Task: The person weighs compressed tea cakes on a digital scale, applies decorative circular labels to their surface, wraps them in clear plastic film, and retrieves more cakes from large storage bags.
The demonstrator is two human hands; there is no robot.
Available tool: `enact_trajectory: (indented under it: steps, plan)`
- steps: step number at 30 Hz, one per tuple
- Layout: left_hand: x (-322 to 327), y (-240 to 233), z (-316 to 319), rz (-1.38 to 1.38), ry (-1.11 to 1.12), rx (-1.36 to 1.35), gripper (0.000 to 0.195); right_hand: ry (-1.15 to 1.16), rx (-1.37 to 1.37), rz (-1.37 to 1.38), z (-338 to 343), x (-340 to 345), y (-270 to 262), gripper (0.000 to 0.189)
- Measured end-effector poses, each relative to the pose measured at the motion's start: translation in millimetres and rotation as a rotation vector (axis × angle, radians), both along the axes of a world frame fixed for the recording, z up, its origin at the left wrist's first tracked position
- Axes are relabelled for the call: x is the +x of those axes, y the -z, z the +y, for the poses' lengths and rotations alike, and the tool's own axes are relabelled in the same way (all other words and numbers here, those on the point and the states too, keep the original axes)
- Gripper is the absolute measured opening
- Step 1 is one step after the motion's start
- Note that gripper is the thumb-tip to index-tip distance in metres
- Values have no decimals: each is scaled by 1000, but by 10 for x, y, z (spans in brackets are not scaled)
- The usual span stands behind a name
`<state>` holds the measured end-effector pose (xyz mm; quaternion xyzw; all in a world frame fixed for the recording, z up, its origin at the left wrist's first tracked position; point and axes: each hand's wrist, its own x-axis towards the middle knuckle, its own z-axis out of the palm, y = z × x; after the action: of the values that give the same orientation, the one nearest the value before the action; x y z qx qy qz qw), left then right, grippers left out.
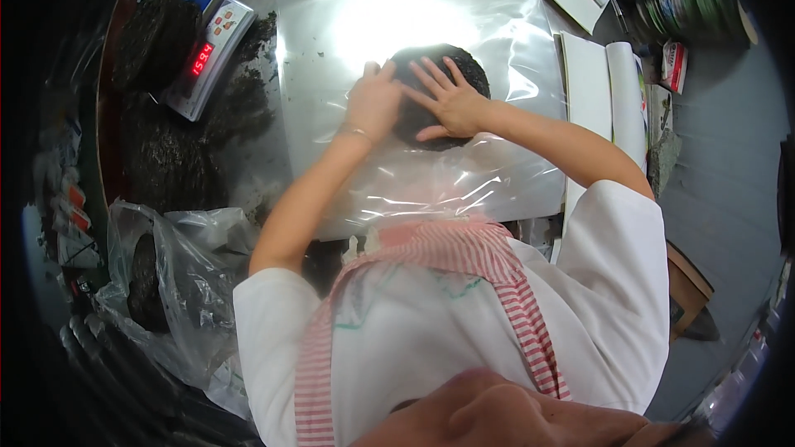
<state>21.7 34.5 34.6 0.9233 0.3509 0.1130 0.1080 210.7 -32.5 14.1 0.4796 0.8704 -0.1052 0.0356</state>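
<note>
A round, flat black cake of rough pressed material (475,68) lies in front of me at the middle of a clear plastic sheet (329,167). I cannot tell whether film also covers it. My right hand (450,99) rests palm down on the cake, its fingers spread apart. At the cake's left edge is my left hand (376,99), slightly blurred, with some fingers bent; whether it pinches anything is hidden. The two hands nearly meet over the cake's left part. Strong glare whitens the sheet beyond the cake.
Left of the sheet, a digital scale (211,65) with a lit display bears a thick black block (155,40). Dark material (174,161) spreads below it. A clear plastic bag (186,285) sits nearer me. At right are white sheets (587,87) and a row of round discs (692,15).
</note>
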Motion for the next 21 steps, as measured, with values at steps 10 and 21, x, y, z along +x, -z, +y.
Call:
enact_trajectory:
  steps: [10,21]
  plan:
    - [94,127,-131,274,90,297,16,52,91,-20,28,-144,170,89]
    - [-982,-74,-1744,-93,416,-831,44,130,91,495,-1243,-345,-236,28]
